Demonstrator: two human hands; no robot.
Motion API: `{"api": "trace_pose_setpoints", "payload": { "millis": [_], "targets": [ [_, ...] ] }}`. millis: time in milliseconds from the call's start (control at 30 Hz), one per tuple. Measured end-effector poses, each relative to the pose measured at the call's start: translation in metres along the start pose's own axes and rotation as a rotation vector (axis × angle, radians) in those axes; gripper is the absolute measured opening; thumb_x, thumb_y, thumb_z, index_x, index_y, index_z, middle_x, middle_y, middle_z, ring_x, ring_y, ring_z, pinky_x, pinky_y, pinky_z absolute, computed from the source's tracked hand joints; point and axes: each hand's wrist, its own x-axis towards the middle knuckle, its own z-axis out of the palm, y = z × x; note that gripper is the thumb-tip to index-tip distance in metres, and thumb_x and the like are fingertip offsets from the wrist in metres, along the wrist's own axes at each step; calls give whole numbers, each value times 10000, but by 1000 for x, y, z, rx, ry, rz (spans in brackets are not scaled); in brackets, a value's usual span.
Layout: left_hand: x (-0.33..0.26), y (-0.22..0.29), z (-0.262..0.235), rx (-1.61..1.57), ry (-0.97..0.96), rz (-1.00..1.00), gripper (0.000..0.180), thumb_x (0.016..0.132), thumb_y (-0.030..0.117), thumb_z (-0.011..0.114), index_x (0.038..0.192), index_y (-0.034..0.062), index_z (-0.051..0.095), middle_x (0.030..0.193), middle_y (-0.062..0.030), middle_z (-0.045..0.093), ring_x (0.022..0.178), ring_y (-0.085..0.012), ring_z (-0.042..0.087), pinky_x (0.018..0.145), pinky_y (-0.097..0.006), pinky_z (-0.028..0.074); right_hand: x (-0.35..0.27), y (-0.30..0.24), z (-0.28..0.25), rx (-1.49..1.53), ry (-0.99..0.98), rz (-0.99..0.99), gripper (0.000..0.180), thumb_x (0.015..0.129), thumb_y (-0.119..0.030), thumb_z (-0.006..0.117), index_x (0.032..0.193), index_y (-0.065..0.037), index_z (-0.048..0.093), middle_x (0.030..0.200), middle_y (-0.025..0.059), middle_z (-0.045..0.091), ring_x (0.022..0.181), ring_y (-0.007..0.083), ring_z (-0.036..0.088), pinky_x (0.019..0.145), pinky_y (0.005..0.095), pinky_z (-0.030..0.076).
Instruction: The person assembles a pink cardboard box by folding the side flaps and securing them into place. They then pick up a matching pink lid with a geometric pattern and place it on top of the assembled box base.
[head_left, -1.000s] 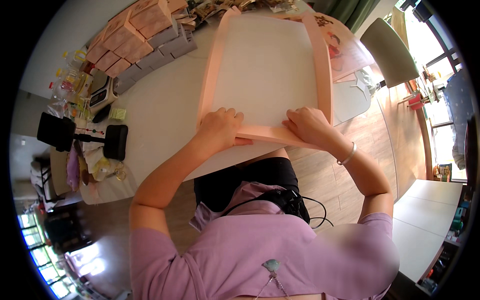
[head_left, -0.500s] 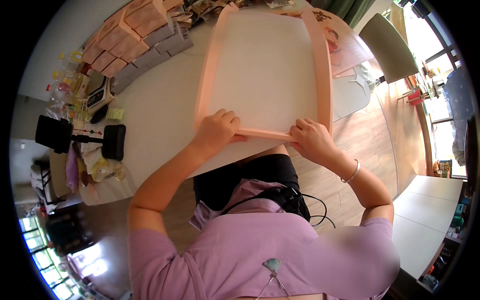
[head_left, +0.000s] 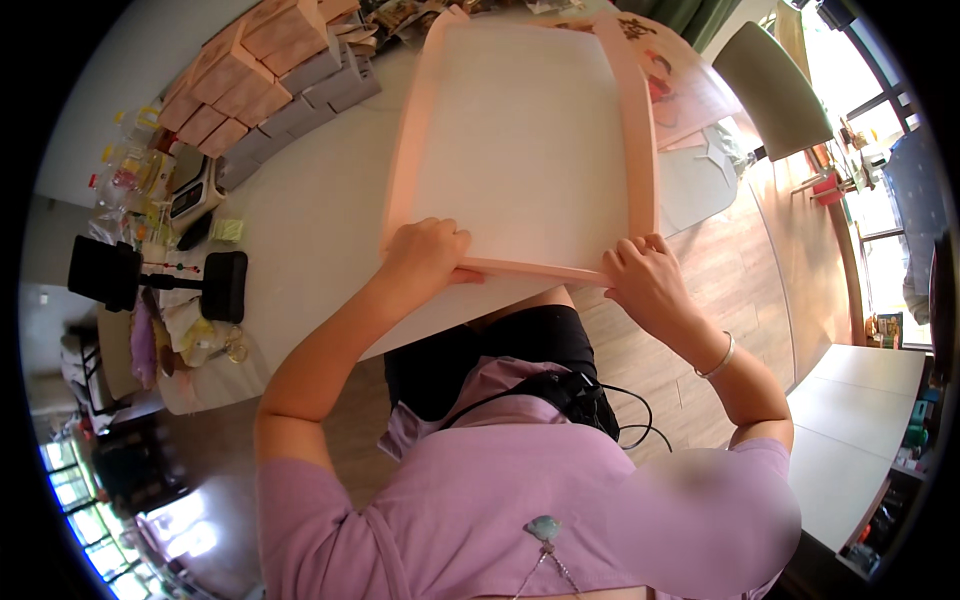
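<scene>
A large shallow cardboard box [head_left: 407, 150], with pink folded walls and a pale inside, lies on the table in front of me. My left hand [head_left: 425, 260] is closed around the near wall close to its left corner, thumb under the edge and fingers over the top. At the near right corner, my right hand [head_left: 645, 285] pinches the wall, its fingers bent over the edge. The near wall stands low between both hands. Flaps at the two far corners stick up a little.
The pale table [head_left: 310, 220] reaches to the left. Stacked pink and grey boxes [head_left: 250, 75] stand at the far left, beside a scale [head_left: 195, 195] and bottles [head_left: 125, 160]. A black phone stand [head_left: 225, 285] is nearer. A chair [head_left: 775, 90] stands at far right.
My right hand has slid right along the near wall to the corner. The box has shifted slightly left, and my left hand has moved slightly left with it.
</scene>
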Motion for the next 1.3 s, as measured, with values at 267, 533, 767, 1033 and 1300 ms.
{"api": "trace_pose_setpoints", "payload": {
  "millis": [267, 533, 767, 1033, 1300],
  "targets": [
    [-7, 2, -1, 9, 2, 27, 477, 689, 443, 850, 662, 69, 556, 691, -74, 577, 687, -274, 639, 596, -393, 515, -2, 17, 8, 188, -159, -30, 258, 727, -143, 778, 864, -48, 581, 845, 109, 596, 785, 305, 638, 876, 414, 463],
    [-26, 23, -4, -5, 62, -79, 400, 670, 325, 862, 730, 81, 550, 720, -68, 546, 676, -259, 581, 566, -391, 481, 0, 13, 11, 117, -103, -87, 98, 739, -74, 667, 785, -46, 585, 795, 95, 549, 737, 263, 610, 817, 373, 461],
    [-13, 65, 15, -22, 155, -114, 387, 609, 300, 840, 764, 97, 549, 751, -35, 512, 682, -220, 540, 532, -348, 428, 0, -1, 8, 32, -108, -91, 137, 672, -45, 646, 719, -51, 517, 752, 82, 474, 690, 241, 538, 753, 360, 445],
    [-12, 61, 16, 68, 32, -40, 233, 666, 239, 719, 708, 129, 519, 720, -9, 470, 686, -161, 526, 538, -285, 425, 6, 8, 4, 161, -263, -204, 118, 672, -85, 653, 695, -55, 541, 725, 54, 468, 660, 201, 527, 709, 327, 403],
    [-11, 66, 15, 21, 63, -94, 232, 683, 224, 710, 708, 112, 508, 725, -22, 460, 667, -185, 509, 528, -318, 403, -17, 6, -6, 36, -10, 78, 98, 747, -75, 668, 719, -91, 576, 901, 24, 577, 1258, 225, 555, 1174, 715, 111]
  ]
}}
